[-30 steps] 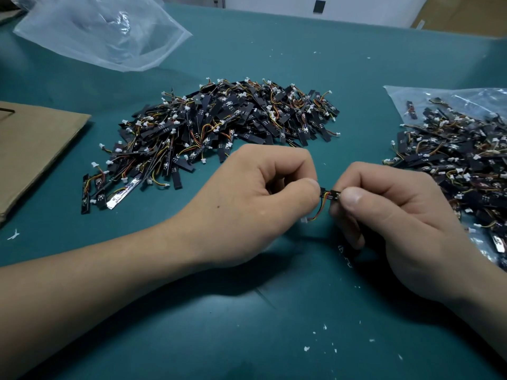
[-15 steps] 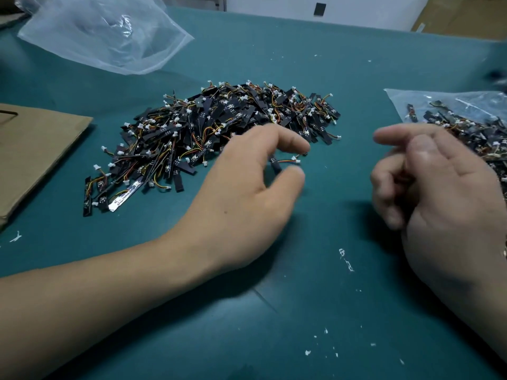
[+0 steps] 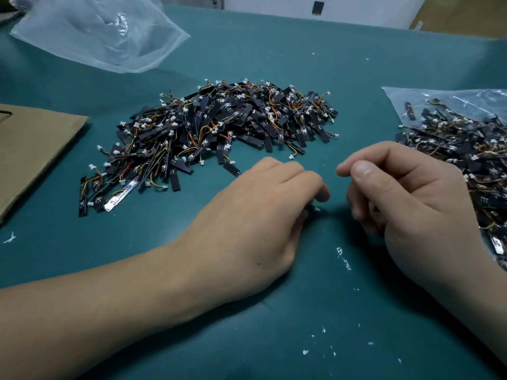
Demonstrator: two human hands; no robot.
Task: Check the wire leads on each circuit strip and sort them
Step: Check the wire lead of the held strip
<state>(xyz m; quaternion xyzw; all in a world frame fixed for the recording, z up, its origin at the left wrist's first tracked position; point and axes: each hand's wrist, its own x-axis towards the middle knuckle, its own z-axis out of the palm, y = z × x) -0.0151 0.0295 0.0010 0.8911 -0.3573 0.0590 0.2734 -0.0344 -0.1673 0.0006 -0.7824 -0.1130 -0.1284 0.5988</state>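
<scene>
"Circuit strips point(image 3: 219, 127) — where are they?"
"A large loose pile point(image 3: 255, 116) lies just beyond the left hand point(image 3: 260, 215), and a bagged heap point(image 3: 466, 149) beside the right hand point(image 3: 406, 209) — likely so each hand serves one. The right hand is loosely curled, empty. The left fingertips point(image 3: 321, 193) hover over one white connector point(image 3: 317, 209); grip unclear."

On your teal mat point(image 3: 274, 50) you have a crumpled clear plastic bag point(image 3: 96, 31) at the far left, a brown cardboard sheet point(image 3: 30, 149) (lying flat, partly out of view) along the left edge, and white flecks point(image 3: 344, 259) scattered near you.
</scene>
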